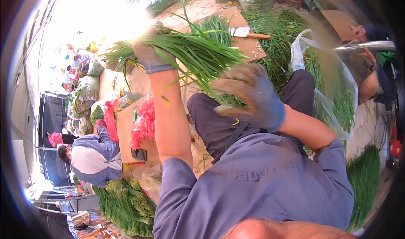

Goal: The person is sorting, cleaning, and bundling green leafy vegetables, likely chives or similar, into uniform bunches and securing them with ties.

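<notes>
My left hand (152,57), in a grey work glove, is closed around a bunch of garlic chives (196,51) and holds it up in front of me. The long leaves stick out on both sides of the fist. Just below the bunch's right end is my right hand (249,93), in a brown and blue glove. It is blurred, with its fingers apart and nothing visible in them. Beyond the bunch, a cleaver (249,33) with a wooden handle lies on a board (236,17), beside more chives (213,30) and small cut bits.
Loose greens (280,41) lie right of the board, near a clear plastic bag (337,112) holding greens. Left are red plastic ties (144,121) on another board (125,131), a seated person (93,159) and stacked chives (126,207). Another person's hand (358,33) shows at far right.
</notes>
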### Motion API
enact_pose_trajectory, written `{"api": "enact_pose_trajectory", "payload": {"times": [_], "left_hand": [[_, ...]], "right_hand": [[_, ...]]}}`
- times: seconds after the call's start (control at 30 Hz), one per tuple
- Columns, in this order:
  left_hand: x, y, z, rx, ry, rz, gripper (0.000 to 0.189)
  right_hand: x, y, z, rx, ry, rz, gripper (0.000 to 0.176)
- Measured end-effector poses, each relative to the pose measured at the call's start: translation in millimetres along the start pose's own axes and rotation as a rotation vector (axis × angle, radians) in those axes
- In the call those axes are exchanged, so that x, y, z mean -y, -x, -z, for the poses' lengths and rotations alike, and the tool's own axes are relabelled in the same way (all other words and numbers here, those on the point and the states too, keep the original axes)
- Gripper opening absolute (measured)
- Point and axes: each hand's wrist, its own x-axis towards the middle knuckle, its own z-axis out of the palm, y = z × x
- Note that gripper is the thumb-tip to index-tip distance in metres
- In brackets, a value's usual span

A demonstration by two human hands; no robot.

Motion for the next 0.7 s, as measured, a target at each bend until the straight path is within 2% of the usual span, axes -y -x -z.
{"api": "enact_pose_trajectory", "payload": {"times": [0.03,0.07,0.1,0.17,0.23,0.27,0.3,0.33,0.4,0.47,0.57,0.6,0.67,0.7], "left_hand": [[7,5,-12,-0.047,0.138,0.071,0.015],[6,15,-38,-0.170,0.102,0.117,0.022],[9,19,-46,-0.215,0.103,0.150,0.022],[16,22,-58,-0.304,0.102,0.225,0.021],[32,5,-43,-0.276,0.115,0.163,0.017],[29,-6,-29,-0.238,0.091,0.152,0.016],[24,-16,-12,-0.211,0.066,0.139,0.015],[21,-27,6,-0.134,0.025,0.111,0.016],[15,-92,80,0.108,0.232,0.158,0.020],[15,-109,103,0.195,0.338,0.216,0.026],[0,-109,90,0.190,0.325,0.267,0.031],[-6,-104,86,0.269,0.306,0.261,0.031],[-18,-94,73,0.254,0.246,0.235,0.028],[-24,-86,62,0.156,0.202,0.219,0.024]], "right_hand": [[5,-16,-10,-0.083,0.025,0.036,0.043],[11,-33,-21,-0.168,0.053,0.070,0.044],[10,-46,-33,-0.193,0.073,0.092,0.043],[-2,-46,-40,-0.123,0.070,0.180,0.040],[-20,-31,-53,0.078,0.013,0.315,0.035],[-30,-18,-49,0.109,-0.216,0.297,0.029],[-40,3,-40,0.148,-0.454,0.273,0.023],[-46,27,-31,0.131,-0.480,0.196,0.022],[-61,71,-17,0.143,-0.471,0.059,0.019],[-71,99,-9,0.194,-0.415,-0.027,0.017],[-78,132,-6,0.297,-0.374,-0.153,0.021],[-83,147,-7,0.347,-0.364,-0.226,0.023],[-92,159,-4,0.493,-0.354,-0.383,0.030],[-95,162,-2,0.589,-0.359,-0.470,0.036]]}}
